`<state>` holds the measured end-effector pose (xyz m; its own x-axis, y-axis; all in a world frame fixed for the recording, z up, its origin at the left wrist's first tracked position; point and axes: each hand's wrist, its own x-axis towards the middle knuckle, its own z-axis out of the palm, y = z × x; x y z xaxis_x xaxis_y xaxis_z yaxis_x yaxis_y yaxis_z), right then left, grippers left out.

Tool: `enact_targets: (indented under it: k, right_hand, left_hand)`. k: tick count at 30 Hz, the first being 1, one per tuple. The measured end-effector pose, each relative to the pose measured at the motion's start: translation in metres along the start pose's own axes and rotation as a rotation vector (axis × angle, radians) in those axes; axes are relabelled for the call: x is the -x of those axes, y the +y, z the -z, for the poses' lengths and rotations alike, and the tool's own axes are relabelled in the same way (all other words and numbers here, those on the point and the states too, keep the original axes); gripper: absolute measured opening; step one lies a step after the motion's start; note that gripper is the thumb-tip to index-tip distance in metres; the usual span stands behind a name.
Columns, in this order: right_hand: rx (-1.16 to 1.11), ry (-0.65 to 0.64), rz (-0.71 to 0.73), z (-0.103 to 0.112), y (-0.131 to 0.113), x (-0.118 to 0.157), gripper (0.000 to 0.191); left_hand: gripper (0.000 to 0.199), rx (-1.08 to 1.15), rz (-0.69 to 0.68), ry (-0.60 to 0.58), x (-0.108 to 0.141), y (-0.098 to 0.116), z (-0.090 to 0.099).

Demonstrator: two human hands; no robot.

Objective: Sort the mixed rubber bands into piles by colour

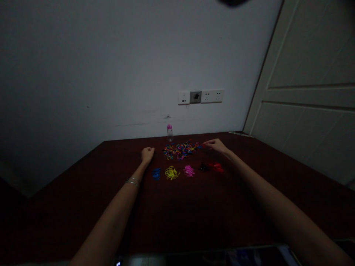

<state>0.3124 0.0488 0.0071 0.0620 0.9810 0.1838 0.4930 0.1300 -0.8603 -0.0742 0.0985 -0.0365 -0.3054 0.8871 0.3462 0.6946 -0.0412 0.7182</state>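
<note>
My left hand (147,154) rests closed as a fist on the dark red table, left of a mixed pile of small coloured loops (181,149) that look like rubber bands. No object shows in it. At the pile's right edge, my right hand (217,145) pinches a red rubber band (204,145) between thumb and fingertips. Nearer me lie sorted groups in a row: blue bands (156,173), yellow bands (172,173), pink bands (189,171), black bands (203,167) and red bands (216,167). The black and red groups lie close together.
A small clear bottle with a pink top (170,133) stands behind the pile, near the wall. Wall sockets (212,96) sit above the table. A pale panelled door (307,88) is at the right. A dark glossy object (210,256) lies along the near edge.
</note>
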Motion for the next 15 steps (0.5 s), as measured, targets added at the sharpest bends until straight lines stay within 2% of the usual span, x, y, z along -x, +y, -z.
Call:
enact_targets:
  k: [4,9,12,15]
  right_hand:
    - [-0.03,0.012,-0.034,0.0,-0.002,-0.002,0.018]
    - [-0.205,0.01,-0.032,-0.011,-0.014,-0.005,0.019]
    - [-0.28,-0.006,-0.036,-0.022,-0.024,-0.005,0.022]
    - [-0.373,-0.024,-0.03,-0.032,-0.034,-0.003,0.024]
  left_hand:
    - [0.025,-0.006,-0.003,-0.002,0.001,0.0,0.001]
    - [0.024,0.051,0.029,0.021,-0.003,0.007,0.001]
    - [0.025,0.126,-0.042,-0.007,-0.004,0.025,-0.003]
    - [0.031,0.199,-0.216,-0.113,0.004,0.058,-0.011]
